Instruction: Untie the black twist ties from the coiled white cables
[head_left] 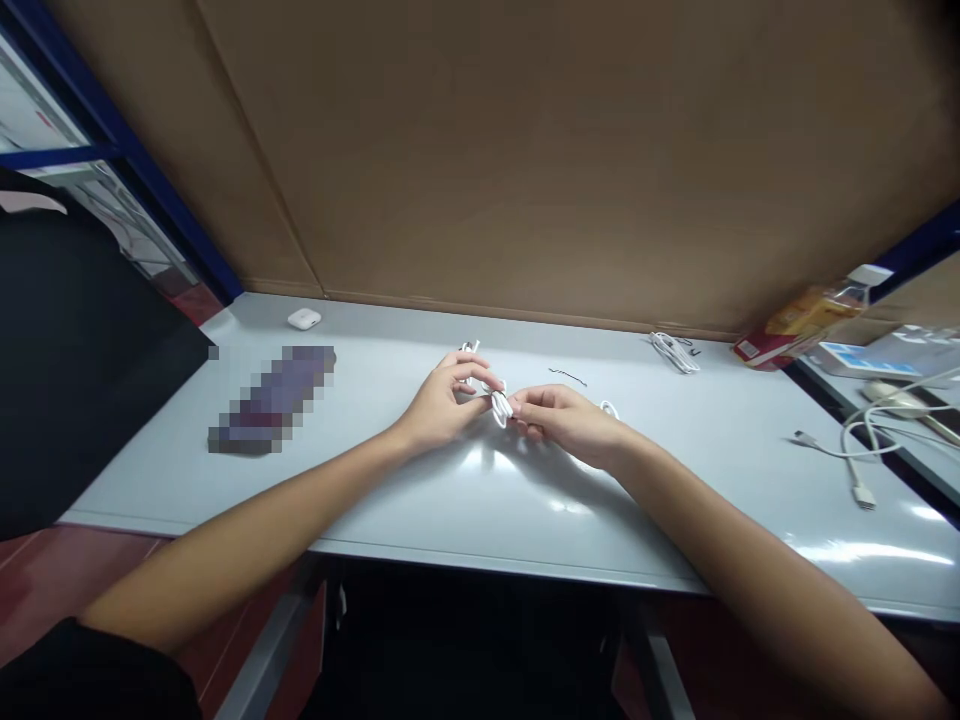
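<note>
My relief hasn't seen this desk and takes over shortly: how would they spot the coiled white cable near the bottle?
Find the brown panel behind the table and follow its foot right toward the white-capped bottle. Just left of that bottle is the coiled white cable. Unlike the hand-held cable bundle, it lies untouched; unlike the loose cables farther right, it is gathered together.

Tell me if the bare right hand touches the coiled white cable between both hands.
Touching: the head view shows the right hand pinching the coiled white cable.
</note>
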